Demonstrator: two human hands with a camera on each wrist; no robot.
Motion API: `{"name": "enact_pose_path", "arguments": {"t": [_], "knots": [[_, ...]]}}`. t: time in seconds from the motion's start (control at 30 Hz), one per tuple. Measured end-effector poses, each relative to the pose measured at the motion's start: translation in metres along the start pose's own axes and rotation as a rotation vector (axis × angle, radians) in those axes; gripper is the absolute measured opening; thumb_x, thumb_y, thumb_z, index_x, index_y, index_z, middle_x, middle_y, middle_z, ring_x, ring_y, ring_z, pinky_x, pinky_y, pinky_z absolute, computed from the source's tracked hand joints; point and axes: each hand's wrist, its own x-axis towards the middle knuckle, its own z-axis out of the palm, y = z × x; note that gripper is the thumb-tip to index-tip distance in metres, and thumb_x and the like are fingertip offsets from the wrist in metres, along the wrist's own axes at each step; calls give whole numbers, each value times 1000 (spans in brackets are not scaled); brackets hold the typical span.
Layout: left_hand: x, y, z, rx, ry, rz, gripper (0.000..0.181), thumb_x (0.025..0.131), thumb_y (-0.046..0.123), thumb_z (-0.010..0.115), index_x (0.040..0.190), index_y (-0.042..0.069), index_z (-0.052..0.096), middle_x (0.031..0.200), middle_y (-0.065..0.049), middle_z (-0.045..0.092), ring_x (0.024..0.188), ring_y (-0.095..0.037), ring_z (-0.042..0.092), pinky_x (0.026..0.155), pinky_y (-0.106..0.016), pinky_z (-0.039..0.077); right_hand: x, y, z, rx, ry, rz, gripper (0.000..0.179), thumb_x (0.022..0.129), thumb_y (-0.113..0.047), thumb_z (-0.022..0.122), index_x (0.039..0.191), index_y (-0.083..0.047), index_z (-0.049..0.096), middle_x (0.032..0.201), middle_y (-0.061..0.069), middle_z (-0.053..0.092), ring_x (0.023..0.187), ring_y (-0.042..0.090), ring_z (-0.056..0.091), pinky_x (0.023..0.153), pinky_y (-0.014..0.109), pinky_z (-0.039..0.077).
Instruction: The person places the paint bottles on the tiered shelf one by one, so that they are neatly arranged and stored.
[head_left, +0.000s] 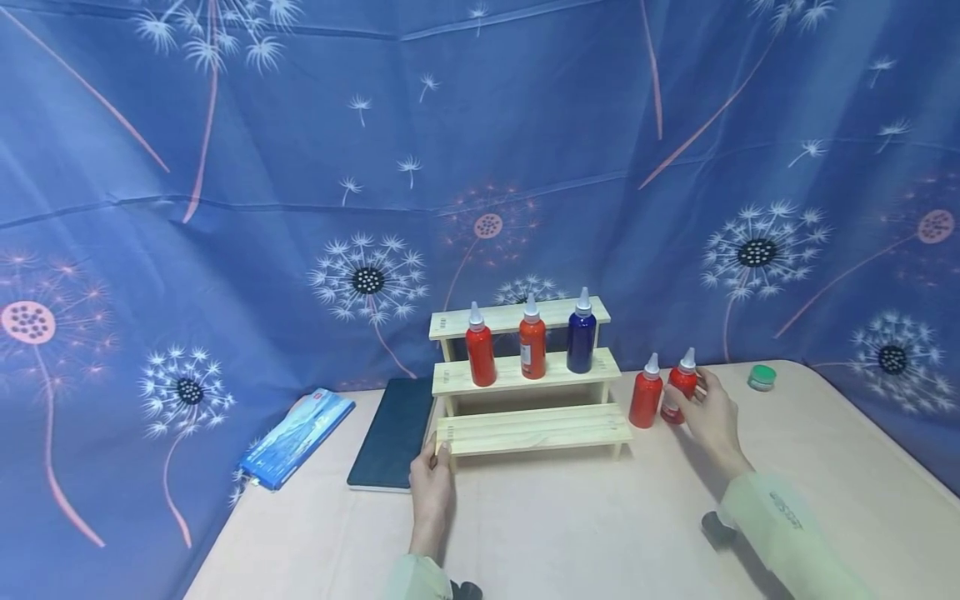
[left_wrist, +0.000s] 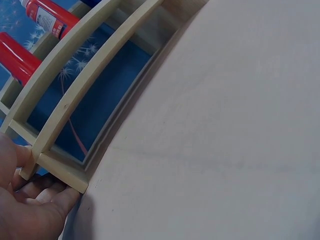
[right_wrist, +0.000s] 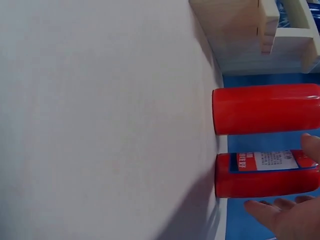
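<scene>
At the lower left end of a three-step wooden rack (head_left: 534,432), my left hand (head_left: 431,492) grips the bottom step. The left wrist view shows the thumb (left_wrist: 20,156) at the plank's end and the fingers by the leg. My right hand (head_left: 708,417) is around a labelled red bottle (right_wrist: 270,175) standing on the table, thumb on one side, fingers at the other. Beside it stands another red bottle (head_left: 646,402). On the middle step are a red bottle (head_left: 481,357), an orange-red bottle (head_left: 532,350) and a dark blue bottle (head_left: 581,342), all with pointed pale caps.
A dark green book-like slab (head_left: 392,433) lies left of the rack, partly behind it. Farther left is a flat blue box (head_left: 298,437). A small green-lidded jar (head_left: 762,377) sits at the back right. Blue dandelion-print cloth (head_left: 480,125) hangs behind the table (head_left: 570,525).
</scene>
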Motion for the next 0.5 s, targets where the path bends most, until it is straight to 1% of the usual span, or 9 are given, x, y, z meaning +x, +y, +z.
{"name": "enact_pose_path", "arguments": {"t": [0.1,0.23,0.37,0.5], "knots": [[0,0,1,-4,1,1,42,102,15,49,139,-5,48,139,-27,51,127,-40,52,104,-49,48,4,2,1,-11,-6,10,75,99,-26,59,152,7,17,149,36,30,131,55,38,104,61,42],[-1,0,2,-17,5,3,42,102,13,48,139,-6,47,137,-28,52,125,-40,53,103,-48,49,6,4,3,-28,-4,-15,69,98,-22,59,150,7,23,146,36,36,128,56,40,102,62,43],[0,-1,3,-25,-1,11,43,102,13,48,140,-7,46,137,-28,52,125,-40,53,103,-46,49,7,5,5,1,16,-38,63,97,-18,61,147,7,31,141,35,43,124,55,46,100,60,46],[1,-3,3,-32,-6,15,44,102,12,47,140,-8,44,137,-28,52,125,-40,54,103,-45,49,5,7,5,17,7,-27,65,96,-18,63,147,7,31,141,35,43,124,56,45,98,61,46]]}}
